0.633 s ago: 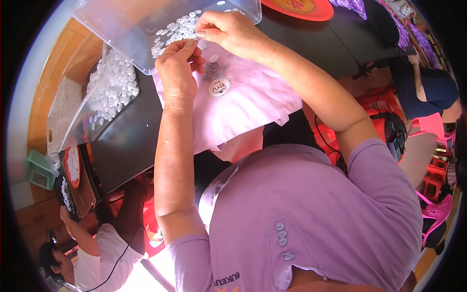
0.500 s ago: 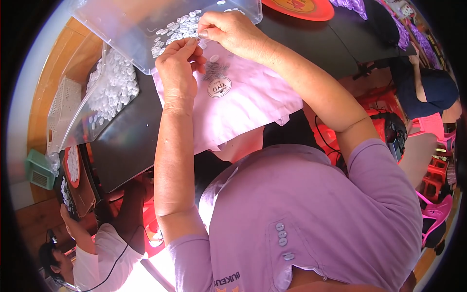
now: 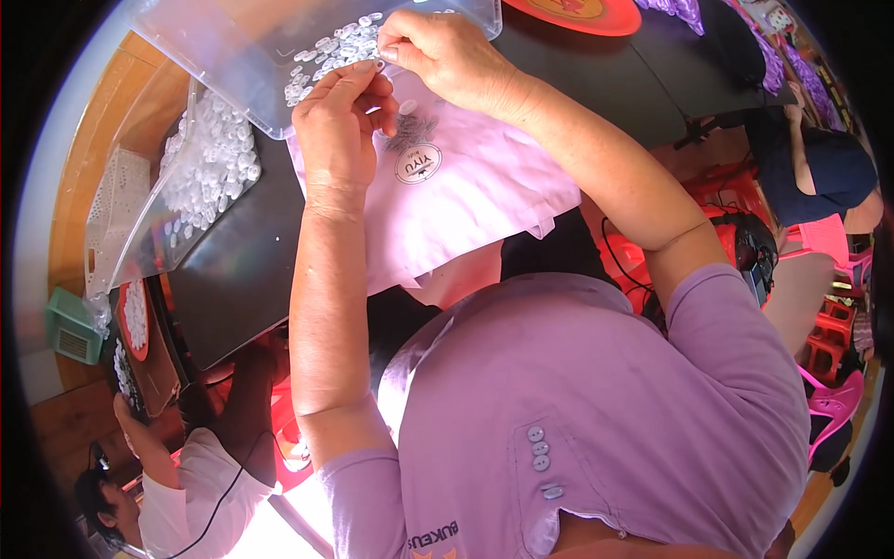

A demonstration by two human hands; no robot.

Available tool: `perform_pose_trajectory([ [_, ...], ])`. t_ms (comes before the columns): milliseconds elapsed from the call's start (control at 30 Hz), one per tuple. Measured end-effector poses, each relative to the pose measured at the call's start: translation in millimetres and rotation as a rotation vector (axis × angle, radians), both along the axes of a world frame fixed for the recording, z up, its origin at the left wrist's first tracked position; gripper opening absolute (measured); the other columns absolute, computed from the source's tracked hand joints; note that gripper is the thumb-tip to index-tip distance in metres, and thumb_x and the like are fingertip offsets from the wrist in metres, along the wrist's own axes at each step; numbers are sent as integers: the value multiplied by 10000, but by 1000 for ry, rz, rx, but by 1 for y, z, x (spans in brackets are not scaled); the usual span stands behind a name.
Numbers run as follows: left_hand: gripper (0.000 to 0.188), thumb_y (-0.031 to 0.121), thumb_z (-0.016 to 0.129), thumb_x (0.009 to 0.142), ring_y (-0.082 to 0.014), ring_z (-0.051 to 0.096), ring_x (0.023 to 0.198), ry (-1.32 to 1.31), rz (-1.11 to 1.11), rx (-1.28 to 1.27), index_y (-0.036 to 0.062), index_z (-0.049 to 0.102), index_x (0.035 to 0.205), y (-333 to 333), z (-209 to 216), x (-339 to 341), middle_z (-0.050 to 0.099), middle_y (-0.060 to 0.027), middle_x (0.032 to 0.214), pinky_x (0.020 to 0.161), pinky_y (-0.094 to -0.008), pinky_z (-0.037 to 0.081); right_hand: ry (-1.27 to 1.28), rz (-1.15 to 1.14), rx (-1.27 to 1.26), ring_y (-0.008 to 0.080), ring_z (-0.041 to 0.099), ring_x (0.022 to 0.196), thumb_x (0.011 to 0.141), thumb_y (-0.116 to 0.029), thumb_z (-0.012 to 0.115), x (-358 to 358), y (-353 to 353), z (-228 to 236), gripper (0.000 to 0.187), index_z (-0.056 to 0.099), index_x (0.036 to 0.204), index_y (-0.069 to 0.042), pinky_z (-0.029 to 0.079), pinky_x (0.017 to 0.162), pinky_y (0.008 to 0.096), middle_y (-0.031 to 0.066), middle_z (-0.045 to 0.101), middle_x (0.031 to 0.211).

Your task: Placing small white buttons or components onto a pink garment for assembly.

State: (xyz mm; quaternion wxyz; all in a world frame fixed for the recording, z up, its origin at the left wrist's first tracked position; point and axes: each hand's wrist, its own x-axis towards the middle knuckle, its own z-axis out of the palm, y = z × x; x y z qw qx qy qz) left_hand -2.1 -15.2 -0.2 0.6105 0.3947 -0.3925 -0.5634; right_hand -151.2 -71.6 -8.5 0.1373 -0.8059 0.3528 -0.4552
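My left hand (image 3: 337, 112) is closed in a pinch, its thumb and forefinger pressed on a tiny thing at their tips. Against those fingertips, my right hand (image 3: 445, 58) also pinches, and what it grips is too small to make out. Under both hands a pink cloth (image 3: 466, 200) with a round printed badge lies over the table edge and my lap. On the cloth rest a small heap of thin dark grey pieces (image 3: 410, 135) and a white oval piece (image 3: 408, 108). Just beyond my fingers, many small white oval pieces (image 3: 349, 47) lie in a clear plastic bin (image 3: 233, 70).
Left of me, a clear container (image 3: 140, 219) holds a heap of white pieces (image 3: 212, 154) on the black table (image 3: 247, 270). A red plate (image 3: 587, 17) sits at the far right. A co-worker in white (image 3: 200, 498) is at lower left; another person (image 3: 810, 168) sits at right.
Both hands have shifted slightly up and to the left, still fingertip to fingertip. The view has moved a little; the bin and cloth appear nearly the same.
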Motion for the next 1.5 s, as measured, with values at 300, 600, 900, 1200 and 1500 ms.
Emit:
perform_pose_trajectory([
  [300, 164, 100, 584, 914, -186, 571, 587, 25, -64, -3, -63, 604, 909, -1, -2, 3, 607, -108, 754, 485, -299, 436, -22, 13, -74, 280, 649, 766, 898, -168, 540, -2, 7, 4, 132, 610, 917, -58, 495, 672, 397, 81, 670, 809],
  [600, 161, 104, 580, 923, -192, 568, 591, 80, -86, 18, -56, 588, 907, -4, -4, 4, 607, -111, 761, 494, -297, 435, -201, 225, 115, 226, 633, 710, 887, -150, 603, -2, -4, 0, 132, 610, 926, -24, 485, 661, 335, 101, 652, 766],
  [900, 175, 111, 559, 939, -186, 567, 632, -119, -66, 7, -59, 600, 924, -3, -6, 4, 604, -103, 799, 524, -311, 429, -84, 102, 73, 296, 633, 731, 884, -207, 598, -1, -1, 0, 195, 607, 895, -14, 478, 662, 386, 132, 652, 769],
  [1200, 168, 78, 576, 919, -186, 550, 597, -116, 10, 7, -87, 602, 902, -2, -11, -2, 591, -105, 764, 507, -310, 419, -208, 130, 388, 208, 615, 643, 856, -186, 622, 1, 13, 2, 196, 637, 863, 9, 482, 585, 345, 115, 637, 715],
  [1500, 155, 81, 573, 918, -180, 535, 581, -156, 32, -31, -70, 597, 893, -1, -6, -1, 578, -95, 738, 489, -296, 407, -405, 315, 527, 100, 561, 584, 886, -186, 619, 2, 10, 4, 206, 641, 879, 19, 452, 514, 260, 42, 582, 674],
])
